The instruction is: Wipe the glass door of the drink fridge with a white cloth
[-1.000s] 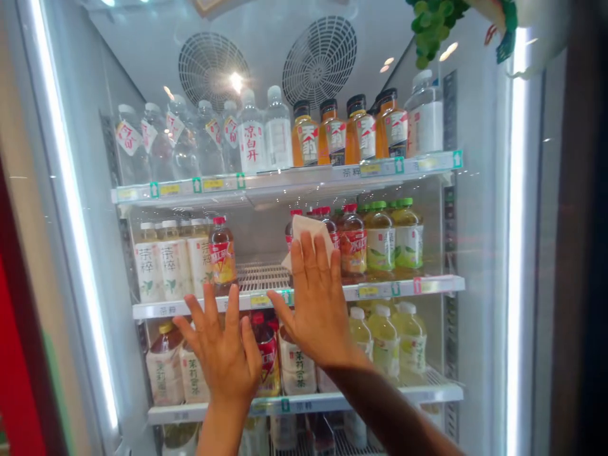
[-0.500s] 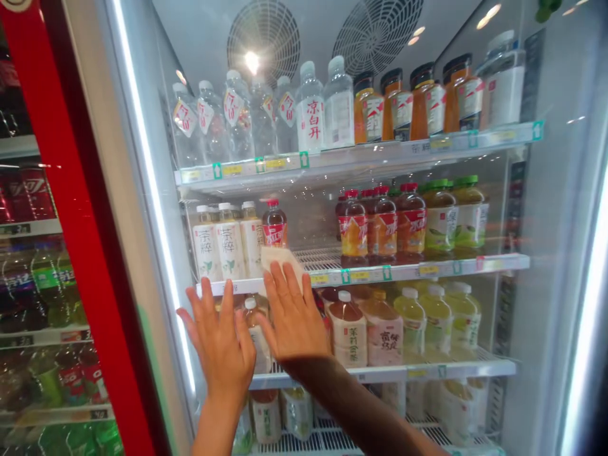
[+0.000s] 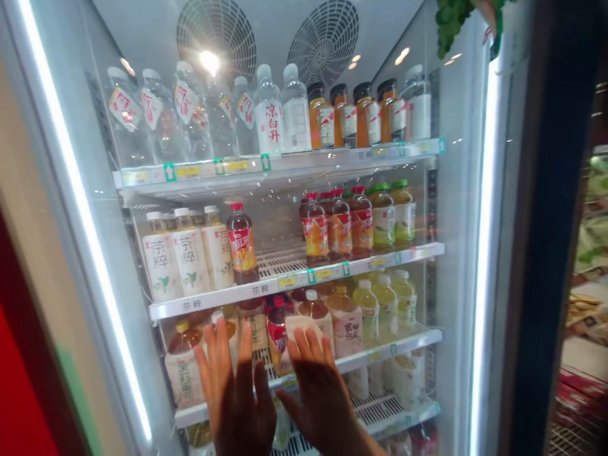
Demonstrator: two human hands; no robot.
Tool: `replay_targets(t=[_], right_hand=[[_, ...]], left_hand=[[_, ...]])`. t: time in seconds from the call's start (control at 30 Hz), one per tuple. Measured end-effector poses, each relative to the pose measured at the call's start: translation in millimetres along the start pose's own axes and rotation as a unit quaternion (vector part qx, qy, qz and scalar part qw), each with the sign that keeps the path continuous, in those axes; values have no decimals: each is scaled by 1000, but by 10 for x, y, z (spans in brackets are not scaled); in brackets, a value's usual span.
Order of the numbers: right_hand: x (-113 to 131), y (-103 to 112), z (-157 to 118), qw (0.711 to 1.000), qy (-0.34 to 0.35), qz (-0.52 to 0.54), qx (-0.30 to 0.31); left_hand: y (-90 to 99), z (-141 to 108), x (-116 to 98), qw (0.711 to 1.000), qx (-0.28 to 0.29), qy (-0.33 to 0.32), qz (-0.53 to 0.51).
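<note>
A pale folded cloth [image 3: 298, 325] lies under the fingertips of my right hand [image 3: 317, 387], which presses it flat against the glass door. The fingers on that hand are straight and close together. To its left, my left hand [image 3: 236, 389] is raised with its fingers spread and nothing in it. Its palm faces the glass, though I cannot tell whether it touches. Through the glass, a red-capped bottle [image 3: 278, 326] and a white-capped tea bottle [image 3: 316, 310] show behind the hands on the third shelf.
The tall drinks cooler holds several shelves of bottles. Clear water bottles [image 3: 269, 114] stand on the top shelf, with red-labelled tea bottles [image 3: 315, 229] on the second. Bright light strips [image 3: 487, 209] run down both sides. Packaged goods [image 3: 582, 310] sit at the far right.
The view has shifted right, so the neighbouring red-framed cooler has mostly left it. My right hand and the cloth have moved lower on the glass; my left hand is lower too.
</note>
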State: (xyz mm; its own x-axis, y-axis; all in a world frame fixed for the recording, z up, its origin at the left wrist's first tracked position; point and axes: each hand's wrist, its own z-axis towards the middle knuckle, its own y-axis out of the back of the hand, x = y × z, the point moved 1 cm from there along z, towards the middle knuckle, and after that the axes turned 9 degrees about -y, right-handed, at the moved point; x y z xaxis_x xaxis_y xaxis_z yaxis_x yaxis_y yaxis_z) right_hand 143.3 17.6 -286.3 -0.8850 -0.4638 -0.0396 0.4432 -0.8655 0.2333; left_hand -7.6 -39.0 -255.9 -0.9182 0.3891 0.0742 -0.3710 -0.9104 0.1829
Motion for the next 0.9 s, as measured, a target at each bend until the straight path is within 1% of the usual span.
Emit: replay_targets(t=[0.03,0.07,0.17,0.2,0.23,0.27,0.3,0.37,0.4,0.43,0.47,0.5,0.57,0.6,0.63,0.67,0.7,0.73,0.77,0.83,0.87,0.9], right_hand=[[-115,9,-40,1000,2,-6,3],[-267,35,-1,1000,-11,-10,-4],[-813,165,348,995,-100,-15,-22],[-965,202,415,992,-121,-16,-23],[-1078,225,407,991,-129,-16,-22],[-1153,233,316,991,-129,-17,-19],[-1199,229,155,992,-122,-18,-14],[-1275,206,-247,995,-97,-22,-4],[-1346,202,-404,996,-82,-28,8],[-1460,217,-487,997,-71,-30,9],[-1623,253,-482,996,-79,-32,10],[-1825,309,-395,995,-97,-31,7],[-2278,442,-99,988,-153,-27,-3],[-2477,494,24,986,-167,-23,-10],[-2632,524,75,984,-175,-23,-18],[-2729,525,31,983,-178,-23,-24],[-2766,500,-113,984,-173,-24,-27],[-2754,455,-338,985,-166,-28,-31],[-2709,397,-609,987,-157,-23,-19],[-2587,296,-1099,995,-101,-10,-5],[-2546,270,-1238,997,-82,-9,-8],[-2530,265,-1276,997,-74,-5,-6]], left_hand=[[-56,4,-81,1000,4,-11,0],[-119,21,-163,1000,6,-24,8],[-344,128,-423,999,4,-38,14],[-427,165,-516,999,3,-38,10],[-510,195,-612,999,3,-37,4],[-592,213,-709,999,3,-37,-2],[-673,217,-806,999,7,-37,-7],[-832,196,-992,999,25,-41,-11],[-911,178,-1081,998,32,-45,-9],[-990,161,-1168,998,37,-50,-7],[-1068,150,-1255,998,39,-52,-5],[-1145,146,-1343,998,36,-54,-5],[-1292,158,-1526,998,23,-58,-11],[-1364,167,-1619,998,20,-61,-15],[-1433,169,-1711,998,18,-63,-17],[-1499,157,-1799,998,18,-64,-19],[-1563,125,-1883,997,20,-65,-21],[-1622,69,-1958,998,22,-62,-22],[-1677,-13,-2023,998,21,-59,-22],[-1774,-236,-2121,999,14,-51,-13],[-1813,-363,-2152,999,9,-46,-3],[-1844,-489,-2169,999,4,-39,12]])
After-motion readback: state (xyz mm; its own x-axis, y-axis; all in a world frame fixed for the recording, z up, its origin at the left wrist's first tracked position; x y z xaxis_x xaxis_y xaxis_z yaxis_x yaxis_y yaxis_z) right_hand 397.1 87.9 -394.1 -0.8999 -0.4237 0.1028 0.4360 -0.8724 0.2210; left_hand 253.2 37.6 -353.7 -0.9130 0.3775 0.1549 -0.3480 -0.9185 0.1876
